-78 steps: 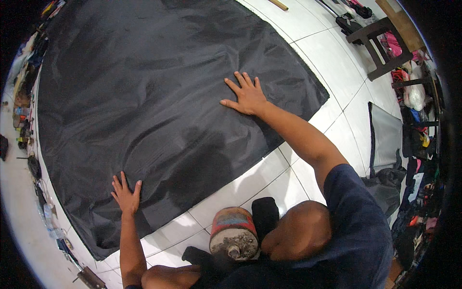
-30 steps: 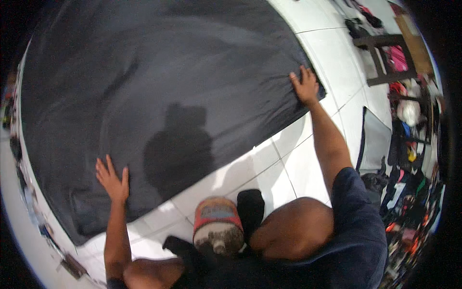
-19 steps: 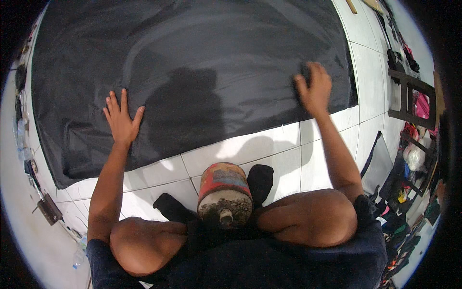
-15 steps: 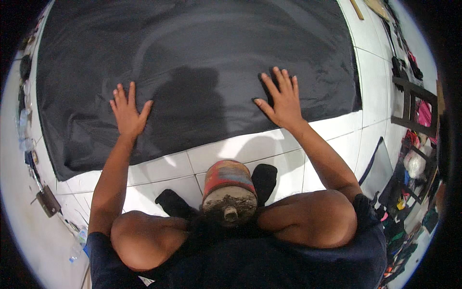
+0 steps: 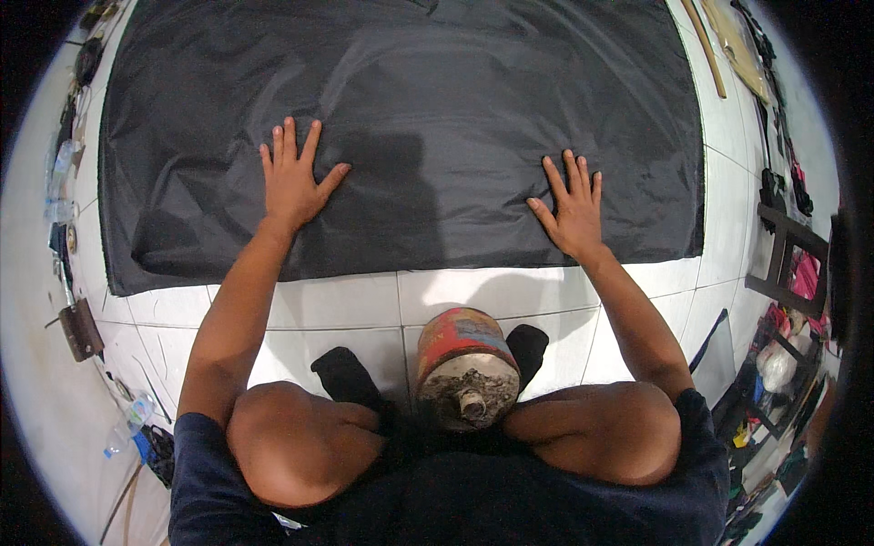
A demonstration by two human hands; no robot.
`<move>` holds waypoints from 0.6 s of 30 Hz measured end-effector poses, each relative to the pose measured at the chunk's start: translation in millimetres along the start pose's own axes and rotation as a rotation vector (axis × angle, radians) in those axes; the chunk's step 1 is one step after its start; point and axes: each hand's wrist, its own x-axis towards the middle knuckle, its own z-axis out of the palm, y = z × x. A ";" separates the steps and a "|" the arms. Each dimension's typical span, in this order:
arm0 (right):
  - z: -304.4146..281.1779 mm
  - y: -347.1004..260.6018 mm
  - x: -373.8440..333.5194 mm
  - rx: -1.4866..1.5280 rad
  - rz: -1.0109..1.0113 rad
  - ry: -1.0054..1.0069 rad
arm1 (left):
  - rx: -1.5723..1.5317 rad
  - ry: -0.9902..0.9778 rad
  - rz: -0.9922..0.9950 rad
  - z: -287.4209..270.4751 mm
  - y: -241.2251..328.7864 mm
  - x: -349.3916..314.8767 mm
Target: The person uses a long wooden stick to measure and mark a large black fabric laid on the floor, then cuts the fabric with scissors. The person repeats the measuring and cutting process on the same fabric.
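A large sheet of black, slightly shiny fabric (image 5: 492, 100) lies spread on the floor in front of me, with soft wrinkles, mostly at its left side. My left hand (image 5: 296, 187) rests palm down on the left part of the sheet, fingers spread. On the right part, close to the near edge, my right hand (image 5: 578, 214) is also palm down with its fingers apart. Neither hand grips anything. Between my feet stands a worn cylinder (image 5: 464, 369) with red and blue-grey sides, a rough greyish top and a short stub.
White floor tiles (image 5: 337, 305) border the fabric. At the right are a dark frame (image 5: 774, 250), a clutter of items with a whitish bundle (image 5: 777, 369), and a wooden stick (image 5: 706, 45). Along the left wall lie a dark brown block-like object (image 5: 82, 329) and a clear bottle (image 5: 116, 443).
The whole view has turned and shifted slightly. My left hand sits somewhat farther right on the fabric. My right hand, its thumb side lifted earlier, lies flatter.
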 end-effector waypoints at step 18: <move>-10.5 -3.4 -3.1 -0.052 0.015 -0.139 | -0.025 0.155 -0.316 -17.4 -81.2 -72.7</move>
